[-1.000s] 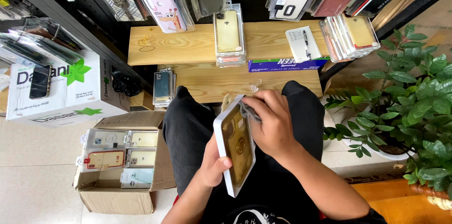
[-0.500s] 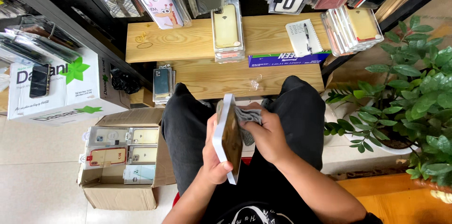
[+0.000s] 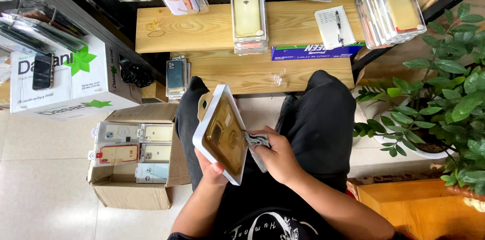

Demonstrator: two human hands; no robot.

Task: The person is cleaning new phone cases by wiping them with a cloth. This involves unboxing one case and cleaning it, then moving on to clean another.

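Observation:
My left hand (image 3: 211, 170) grips the lower edge of a boxed phone case (image 3: 221, 133), a white-framed pack with a clear front over a gold case, held tilted above my lap. My right hand (image 3: 279, 158) is closed on a small grey cloth (image 3: 256, 141) and presses it against the pack's clear front on its right side. I am seated, with black trousers under both hands.
An open cardboard box (image 3: 134, 197) with several boxed cases sits on the floor at my left. A wooden shelf (image 3: 212, 30) ahead carries stacked case packs (image 3: 248, 14), a notepad with pen (image 3: 334, 27) and more packs. A potted plant (image 3: 444, 109) stands at the right. A white carton (image 3: 65, 81) is at far left.
The pack has turned from edge-on back to facing me, showing its gold front. My right hand has slid down with the cloth against the pack's right side.

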